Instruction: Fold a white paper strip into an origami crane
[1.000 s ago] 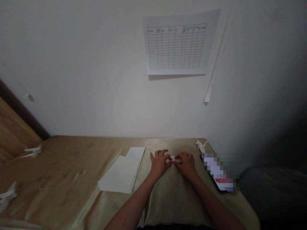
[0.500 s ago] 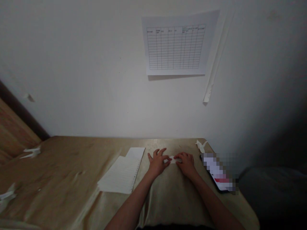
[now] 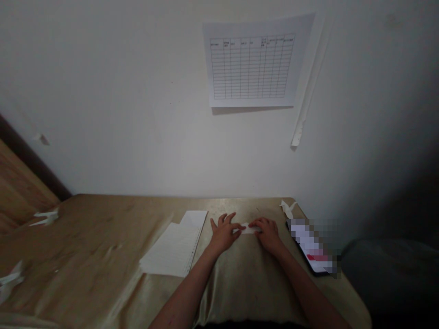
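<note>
A small piece of folded white paper point(image 3: 248, 230) lies on the table between my two hands. On its left side, my left hand point(image 3: 224, 231) grips the edge with thumb and index finger, while its other fingers are spread and raised. My right hand point(image 3: 265, 232) pinches the right side, its fingers curled together. Fingertips cover both ends of the paper, so its full outline is hidden.
Loose lined sheets point(image 3: 171, 251) lie left of my hands. A phone point(image 3: 312, 251), partly blurred out, rests at the table's right edge, with a folded paper shape point(image 3: 288, 209) behind it. More folded paper point(image 3: 46, 217) lies far left. A printed chart point(image 3: 254, 68) hangs on the wall.
The paper between my hands looks slightly flatter and its outline has shifted a little. My hands have barely moved, and everything else stays in place.
</note>
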Motion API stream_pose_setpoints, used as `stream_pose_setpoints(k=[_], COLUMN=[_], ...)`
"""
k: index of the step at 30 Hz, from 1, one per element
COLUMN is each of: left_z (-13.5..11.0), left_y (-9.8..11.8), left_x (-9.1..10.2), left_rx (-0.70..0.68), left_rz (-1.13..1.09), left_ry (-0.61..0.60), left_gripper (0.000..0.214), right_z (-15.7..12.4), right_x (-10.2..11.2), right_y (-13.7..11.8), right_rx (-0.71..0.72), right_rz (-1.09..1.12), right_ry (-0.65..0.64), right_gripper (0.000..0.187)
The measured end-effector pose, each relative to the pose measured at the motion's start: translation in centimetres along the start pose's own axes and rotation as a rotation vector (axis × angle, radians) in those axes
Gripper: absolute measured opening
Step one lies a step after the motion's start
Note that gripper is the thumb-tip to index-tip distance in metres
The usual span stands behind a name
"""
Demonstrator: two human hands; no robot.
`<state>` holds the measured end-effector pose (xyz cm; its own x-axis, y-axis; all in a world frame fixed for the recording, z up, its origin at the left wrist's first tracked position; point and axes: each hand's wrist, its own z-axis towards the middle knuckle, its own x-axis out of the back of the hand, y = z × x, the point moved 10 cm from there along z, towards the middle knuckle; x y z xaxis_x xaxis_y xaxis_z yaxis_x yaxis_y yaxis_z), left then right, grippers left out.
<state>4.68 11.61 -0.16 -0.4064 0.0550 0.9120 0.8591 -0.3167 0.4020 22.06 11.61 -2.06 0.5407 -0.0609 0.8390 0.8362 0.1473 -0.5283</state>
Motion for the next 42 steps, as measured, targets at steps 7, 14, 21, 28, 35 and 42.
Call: stream_pose_setpoints(k=[7, 14, 21, 28, 35, 42], left_z=[-0.3, -0.5, -0.8, -0.7, -0.4, -0.6], left_y=[0.4, 1.0, 1.6, 1.4, 0.4, -0.1], left_x=[0.6, 0.9, 0.8, 0.9, 1.0, 1.2], left_rx=[0.017, 0.061, 0.074, 0.115, 0.143, 0.136], left_rz=[-0.004, -0.025, -0.017, -0.019, -0.056, -0.067], left_ry=[0.036, 0.101, 0.155, 0.114, 0.052, 0.064], left_gripper=[0.024, 0.016, 0.015, 0.018, 0.023, 0.026], right_z=[0.0, -0.3, -0.5, -0.1, 0.1, 0.0], right_x=[0.1, 0.7, 0.9, 0.8, 0.7, 0.8], right_y=[-0.1, -1.1, -1.8, -1.1, 0.0, -0.1], right_rx=[0.001, 0.022, 0.027, 0.004, -0.008, 0.006], right_rz=[0.024, 0.008, -0.059, -0.048, 0.026, 0.042], right_ry=[-0.013, 0.069, 0.105, 0.099, 0.026, 0.005], right_gripper=[0.046, 0.022, 0.020, 0.021, 0.032, 0.034])
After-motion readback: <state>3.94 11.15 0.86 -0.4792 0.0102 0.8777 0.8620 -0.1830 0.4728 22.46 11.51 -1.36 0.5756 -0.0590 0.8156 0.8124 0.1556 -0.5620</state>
